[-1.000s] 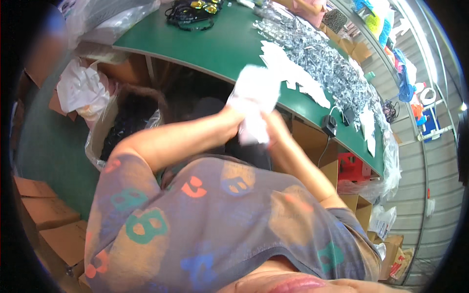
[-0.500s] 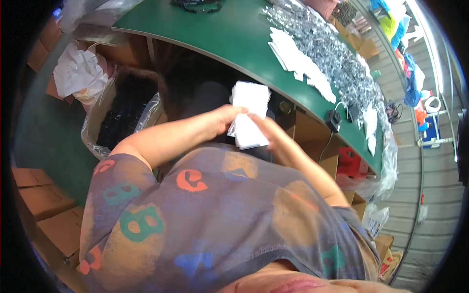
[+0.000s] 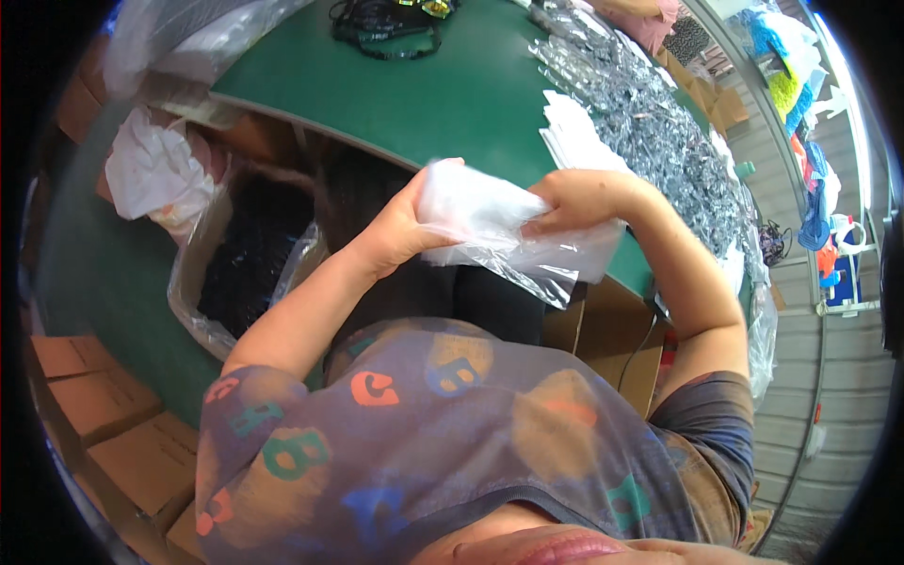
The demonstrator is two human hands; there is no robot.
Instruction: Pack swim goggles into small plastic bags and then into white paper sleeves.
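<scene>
A: What are the hands working with?
B: A white bundle (image 3: 476,200), flat and roughly rectangular, soft with blur, so I can't tell paper from plastic. Beside and below it spreads clear film (image 3: 546,273), thin, creased and glossy. Both are above the lap, at the near edge of the green table (image 3: 471,104).

A: And the surfaces around?
B: The table is smooth and matt. White sheets (image 3: 574,141) lie overlapped next to a crinkled, shiny heap of clear packets (image 3: 650,132). Near the far edge sit black straps (image 3: 391,33) with yellowish lenses. To the left, on the floor, stands a plastic-lined box (image 3: 193,273) with dark contents, and closer in, plain brown cartons (image 3: 141,461).

A: Any writing?
B: The shirt (image 3: 424,424) carries big letter shapes in orange, green and blue. The cartons bear faint print, too small to make out.

A: The fingers?
B: The left hand (image 3: 397,224) grasps the bundle's left end, thumb and fingers closed around that edge. The right hand (image 3: 584,198) has its fingers bent close together at the bundle's right end, against the film; whether they pinch it or merely touch it, I can't tell.
</scene>
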